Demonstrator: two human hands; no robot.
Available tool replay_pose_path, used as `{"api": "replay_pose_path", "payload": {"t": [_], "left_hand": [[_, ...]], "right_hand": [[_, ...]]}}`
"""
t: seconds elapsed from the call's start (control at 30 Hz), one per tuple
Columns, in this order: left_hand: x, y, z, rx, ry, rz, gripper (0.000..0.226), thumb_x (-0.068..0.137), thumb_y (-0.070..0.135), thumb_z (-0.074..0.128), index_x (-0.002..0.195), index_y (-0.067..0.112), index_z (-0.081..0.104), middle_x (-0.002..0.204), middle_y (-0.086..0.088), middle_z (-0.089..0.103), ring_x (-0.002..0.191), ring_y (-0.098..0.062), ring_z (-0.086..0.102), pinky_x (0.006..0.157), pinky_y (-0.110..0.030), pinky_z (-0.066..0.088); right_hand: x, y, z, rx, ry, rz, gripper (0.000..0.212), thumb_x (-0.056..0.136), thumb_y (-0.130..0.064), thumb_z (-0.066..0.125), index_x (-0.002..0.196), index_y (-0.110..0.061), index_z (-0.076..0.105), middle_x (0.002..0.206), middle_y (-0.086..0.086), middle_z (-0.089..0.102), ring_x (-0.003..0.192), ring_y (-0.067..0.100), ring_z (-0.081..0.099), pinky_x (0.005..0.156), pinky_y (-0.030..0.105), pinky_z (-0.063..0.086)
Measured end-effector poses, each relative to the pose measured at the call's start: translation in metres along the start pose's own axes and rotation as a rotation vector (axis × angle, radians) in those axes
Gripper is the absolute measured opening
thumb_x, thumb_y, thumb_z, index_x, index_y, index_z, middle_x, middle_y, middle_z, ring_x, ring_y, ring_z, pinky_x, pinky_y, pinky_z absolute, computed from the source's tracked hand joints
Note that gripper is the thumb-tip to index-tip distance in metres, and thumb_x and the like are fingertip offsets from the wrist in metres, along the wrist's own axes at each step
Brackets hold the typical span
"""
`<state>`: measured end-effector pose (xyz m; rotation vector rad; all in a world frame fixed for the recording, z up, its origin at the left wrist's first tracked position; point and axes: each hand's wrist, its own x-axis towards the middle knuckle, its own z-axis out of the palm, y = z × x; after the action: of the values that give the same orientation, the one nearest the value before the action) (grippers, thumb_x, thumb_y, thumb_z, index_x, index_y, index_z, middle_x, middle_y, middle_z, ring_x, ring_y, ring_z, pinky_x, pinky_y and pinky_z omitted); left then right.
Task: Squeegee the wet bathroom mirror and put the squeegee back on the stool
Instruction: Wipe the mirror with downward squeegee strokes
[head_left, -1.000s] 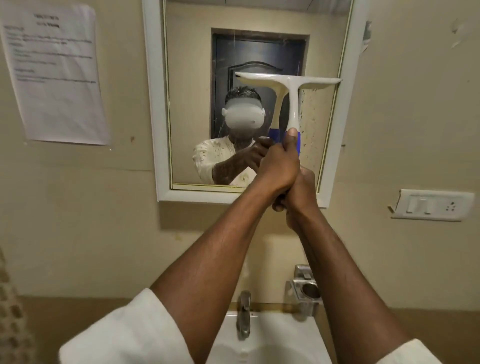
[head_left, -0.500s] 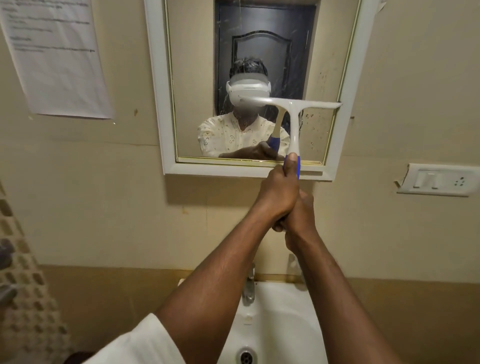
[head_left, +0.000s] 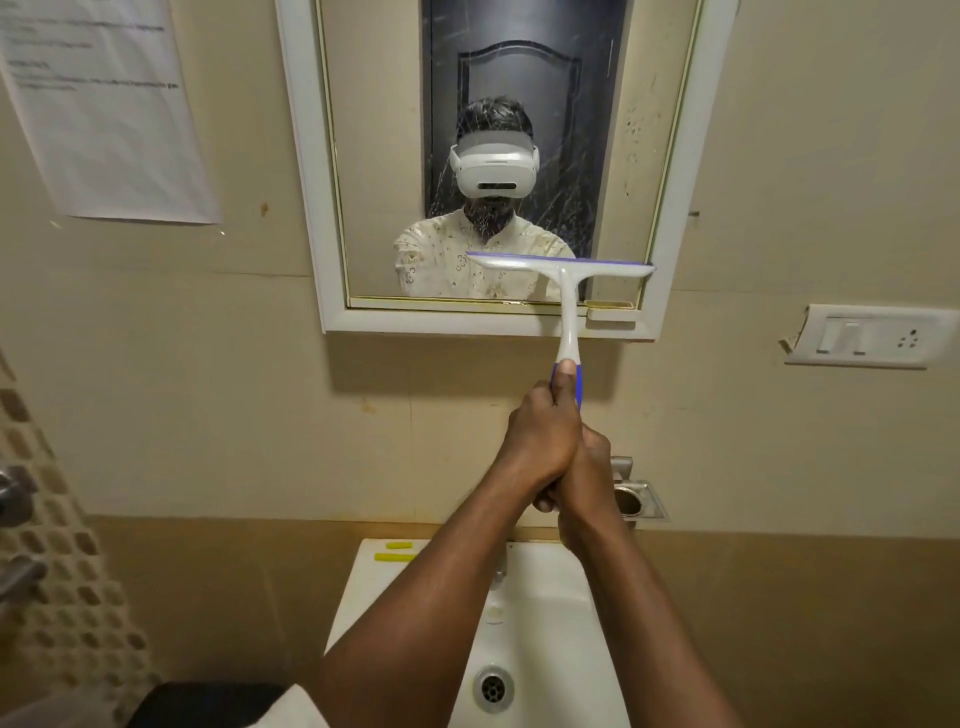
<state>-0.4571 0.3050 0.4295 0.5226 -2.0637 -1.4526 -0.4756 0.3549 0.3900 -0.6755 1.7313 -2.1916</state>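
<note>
A white squeegee (head_left: 563, 270) with a blue grip stands upright, its blade lying across the lower right part of the white-framed mirror (head_left: 306, 171), close above the bottom frame. My left hand (head_left: 540, 441) wraps the blue grip with the thumb up along it. Clasped against it from the right and below, my right hand (head_left: 589, 475) holds the handle's lower end. Water streaks and drops remain on the glass above the blade. The stool cannot be identified for certain.
A white washbasin (head_left: 550, 623) with a tap sits right below my arms. A metal holder (head_left: 636, 499) is fixed to the wall beside my right hand. A switch plate (head_left: 872, 338) lies to the right, a paper sheet (head_left: 104, 104) upper left, a dark object (head_left: 208, 704) bottom left.
Both hands have pulled the squeegee down the mirror, from its upper middle to just above the bottom frame. My view has tipped downward, showing more of the basin.
</note>
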Motion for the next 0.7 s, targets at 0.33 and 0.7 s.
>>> {"api": "replay_pose_path", "payload": {"t": [0.33, 0.7], "left_hand": [[-0.015, -0.017, 0.001, 0.06, -0.028, -0.074, 0.07, 0.089, 0.068, 0.017, 0.098, 0.012, 0.058, 0.08, -0.004, 0.055, 0.076, -0.023, 0.053, 0.077, -0.039, 0.047], [-0.02, -0.002, -0.002, -0.013, -0.029, -0.137, 0.063, 0.092, 0.063, 0.022, 0.092, 0.012, 0.058, 0.083, -0.006, 0.059, 0.077, -0.022, 0.056, 0.078, -0.037, 0.047]], "right_hand": [[-0.021, 0.016, 0.001, 0.026, 0.038, 0.09, 0.041, 0.096, -0.03, 0.043, 0.08, 0.0, 0.065, 0.053, 0.01, 0.053, 0.036, 0.014, 0.041, 0.037, 0.02, 0.031], [-0.033, -0.005, -0.003, -0.059, 0.059, 0.15, 0.051, 0.098, -0.044, 0.04, 0.067, -0.008, 0.06, 0.04, -0.001, 0.044, 0.032, 0.013, 0.037, 0.037, 0.021, 0.029]]}}
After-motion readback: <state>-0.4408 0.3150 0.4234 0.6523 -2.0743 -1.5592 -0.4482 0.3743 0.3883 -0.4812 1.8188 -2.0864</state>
